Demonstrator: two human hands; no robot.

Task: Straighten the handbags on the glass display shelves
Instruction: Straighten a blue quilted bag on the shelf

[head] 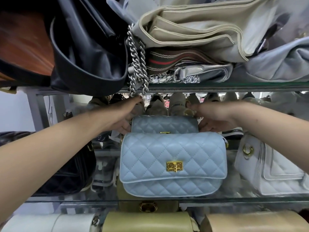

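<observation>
On the middle glass shelf (250,199), seen from the head camera, two pale blue quilted handbags are stood one behind the other near the centre. The front blue bag (173,163) is set close to the shelf's front edge, upright, with its flap and gold clasp (174,166) turned toward the camera. The rear blue bag (164,124) is placed just behind it and is largely covered by it. The rear bag is flanked by both hands. The left hand (124,118) is laid against its left end with the fingertips hidden behind the bag, so it cannot be told whether a grip is taken. The right hand (210,121) is pressed against its right end with the fingers held fairly straight. Toward the shelf's left edge a black quilted bag (66,173) is seen, and toward its right edge a white bag (267,168). On the upper glass shelf (234,85) a beige canvas bag (192,30) and a dark navy bag (87,47) are piled, and a silver chain (137,69) is hung over the front edge. Below, an olive bag (147,221) and a tan bag (250,221) are visible through the glass.
</observation>
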